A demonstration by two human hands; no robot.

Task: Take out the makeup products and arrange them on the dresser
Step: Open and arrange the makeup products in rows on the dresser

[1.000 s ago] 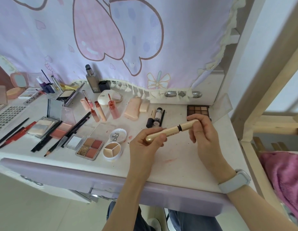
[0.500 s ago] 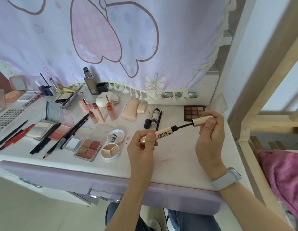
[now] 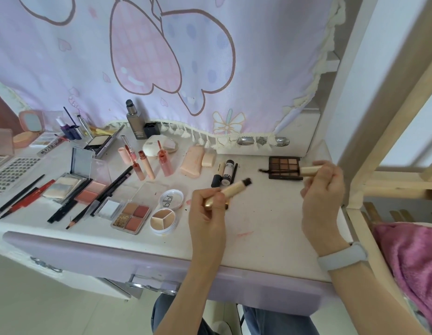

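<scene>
Mascara opened over dresser; tube in left hand, wand in right.

Left hand [image 3: 206, 213] gripped the gold mascara tube [image 3: 230, 189], fingers curled round its lower end, open mouth pointing toward the back right. Right hand [image 3: 322, 201] pinched the wand cap [image 3: 310, 170], black brush [image 3: 264, 170] pointing left over the brown eyeshadow palette [image 3: 284, 165] near the dresser's [image 3: 270, 226] back right corner. Tube and wand were apart. Round concealer pot [image 3: 163, 221] and four-pan palette [image 3: 131, 217] lay by the front edge, left of the left hand.

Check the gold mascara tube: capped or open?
Open. The left hand holds the gold mascara tube with its dark neck bare, while the right hand holds the cap with wand apart from it.
</scene>
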